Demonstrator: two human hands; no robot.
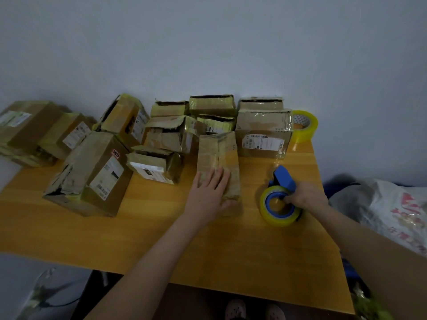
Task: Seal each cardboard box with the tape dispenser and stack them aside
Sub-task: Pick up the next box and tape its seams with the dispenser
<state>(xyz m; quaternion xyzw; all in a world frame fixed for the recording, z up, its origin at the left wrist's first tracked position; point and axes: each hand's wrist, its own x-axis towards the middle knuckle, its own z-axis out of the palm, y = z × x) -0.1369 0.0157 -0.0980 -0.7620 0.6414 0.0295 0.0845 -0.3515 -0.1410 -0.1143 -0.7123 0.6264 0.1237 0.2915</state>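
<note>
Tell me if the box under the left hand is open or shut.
Shut: the box lies with flaps flat, left hand resting open on its near end. Taped or not, cannot tell.

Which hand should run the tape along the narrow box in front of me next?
Right, probably. The right hand grips the tape dispenser on the table just beside the box, while the left hand lies flat on the box, steadying it.

table [161, 239]: orange-yellow wooden top, set against wall | wall [208, 42]: plain pale grey | spare tape roll [305, 127]: yellowish, standing on edge at far right corner | plastic bag [397, 211]: white, red print, right of table | slippers [235, 310]: on floor below near edge
</note>
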